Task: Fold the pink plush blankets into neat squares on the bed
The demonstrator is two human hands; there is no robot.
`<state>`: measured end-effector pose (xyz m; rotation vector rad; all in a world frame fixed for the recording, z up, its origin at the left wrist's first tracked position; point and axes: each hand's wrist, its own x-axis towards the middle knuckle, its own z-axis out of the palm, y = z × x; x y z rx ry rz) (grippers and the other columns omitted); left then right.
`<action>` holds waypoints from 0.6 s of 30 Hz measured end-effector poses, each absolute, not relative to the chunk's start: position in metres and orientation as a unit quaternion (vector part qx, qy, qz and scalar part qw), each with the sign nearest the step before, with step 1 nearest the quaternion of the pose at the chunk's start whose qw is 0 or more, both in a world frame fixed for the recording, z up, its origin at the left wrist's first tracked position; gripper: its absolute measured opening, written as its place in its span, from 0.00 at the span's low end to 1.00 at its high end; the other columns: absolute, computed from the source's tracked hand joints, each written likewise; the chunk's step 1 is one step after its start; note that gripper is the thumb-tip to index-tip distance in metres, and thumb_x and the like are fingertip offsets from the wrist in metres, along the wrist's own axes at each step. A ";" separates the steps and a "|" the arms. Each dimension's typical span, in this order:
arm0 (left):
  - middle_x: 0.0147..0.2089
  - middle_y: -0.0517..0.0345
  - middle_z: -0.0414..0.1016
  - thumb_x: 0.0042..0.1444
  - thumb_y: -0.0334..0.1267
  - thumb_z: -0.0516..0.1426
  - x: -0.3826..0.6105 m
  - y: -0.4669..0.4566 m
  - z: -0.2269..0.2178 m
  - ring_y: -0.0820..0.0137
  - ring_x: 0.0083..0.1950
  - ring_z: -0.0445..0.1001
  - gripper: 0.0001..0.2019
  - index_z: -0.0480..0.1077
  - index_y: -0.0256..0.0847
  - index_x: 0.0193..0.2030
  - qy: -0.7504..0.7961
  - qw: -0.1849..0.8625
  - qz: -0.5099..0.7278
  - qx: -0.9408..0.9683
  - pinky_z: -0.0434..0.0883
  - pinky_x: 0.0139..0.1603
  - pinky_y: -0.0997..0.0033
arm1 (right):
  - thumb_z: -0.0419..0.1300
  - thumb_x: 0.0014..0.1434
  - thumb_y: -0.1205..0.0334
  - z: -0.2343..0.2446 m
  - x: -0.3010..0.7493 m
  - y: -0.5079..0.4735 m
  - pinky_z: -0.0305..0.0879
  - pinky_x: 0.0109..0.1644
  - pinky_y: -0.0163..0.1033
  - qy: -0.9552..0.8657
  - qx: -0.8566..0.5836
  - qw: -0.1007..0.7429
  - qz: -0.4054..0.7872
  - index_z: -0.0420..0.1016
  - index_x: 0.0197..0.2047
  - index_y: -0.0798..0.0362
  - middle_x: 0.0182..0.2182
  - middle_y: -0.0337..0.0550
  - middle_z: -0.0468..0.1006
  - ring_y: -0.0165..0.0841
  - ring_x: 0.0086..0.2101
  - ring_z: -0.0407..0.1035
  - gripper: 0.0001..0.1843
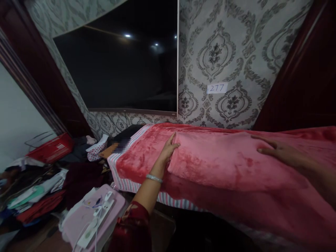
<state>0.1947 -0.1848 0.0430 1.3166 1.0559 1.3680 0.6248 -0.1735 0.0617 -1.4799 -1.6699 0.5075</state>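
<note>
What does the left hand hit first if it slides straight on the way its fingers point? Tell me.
The left hand lies on the red blanket; past the blanket's far edge it would likely meet the wallpapered wall, though depth is unclear.

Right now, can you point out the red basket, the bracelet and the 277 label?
Red basket (51, 148): head view, on its red side wall.
Bracelet (154, 178): head view, on the band across the left wrist.
277 label (216, 88): head view, middle of the white paper on the wall.
</note>
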 end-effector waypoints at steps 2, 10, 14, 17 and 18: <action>0.77 0.59 0.51 0.48 0.32 0.60 0.199 -0.197 0.059 0.60 0.77 0.50 0.43 0.56 0.45 0.74 0.407 0.447 0.591 0.535 0.52 0.75 0.60 | 0.66 0.51 0.59 0.088 0.626 -0.162 0.52 0.68 0.48 -0.659 -0.598 0.403 0.215 0.79 0.59 0.49 0.62 0.49 0.73 0.46 0.61 0.66 0.30; 0.78 0.56 0.50 0.56 0.38 0.60 0.252 -0.262 0.032 0.62 0.78 0.47 0.42 0.50 0.44 0.76 0.413 0.424 0.636 0.494 0.49 0.75 0.65 | 0.58 0.63 0.68 0.131 0.609 -0.136 0.60 0.57 0.48 -0.598 -0.707 0.370 0.069 0.67 0.68 0.61 0.57 0.62 0.76 0.43 0.56 0.70 0.30; 0.76 0.49 0.54 0.53 0.41 0.63 0.268 -0.284 -0.024 0.60 0.74 0.58 0.46 0.48 0.41 0.76 0.439 0.504 0.611 0.425 0.56 0.73 0.63 | 0.59 0.57 0.67 0.070 0.592 -0.158 0.67 0.52 0.48 -0.566 -0.706 0.405 0.129 0.73 0.63 0.65 0.50 0.64 0.80 0.45 0.45 0.76 0.29; 0.75 0.47 0.57 0.49 0.44 0.67 0.265 -0.291 -0.043 0.58 0.71 0.62 0.49 0.50 0.42 0.76 0.428 0.536 0.614 0.391 0.60 0.71 0.63 | 0.60 0.53 0.58 0.013 0.590 -0.197 0.73 0.44 0.49 -0.519 -0.664 0.477 0.250 0.79 0.52 0.56 0.40 0.53 0.83 0.44 0.35 0.77 0.24; 0.75 0.48 0.57 0.48 0.46 0.68 0.264 -0.292 -0.045 0.58 0.72 0.61 0.51 0.50 0.43 0.76 0.421 0.541 0.616 0.388 0.59 0.71 0.63 | 0.62 0.51 0.54 -0.005 0.590 -0.213 0.73 0.46 0.50 -0.505 -0.657 0.491 0.268 0.81 0.47 0.53 0.39 0.52 0.83 0.45 0.37 0.76 0.21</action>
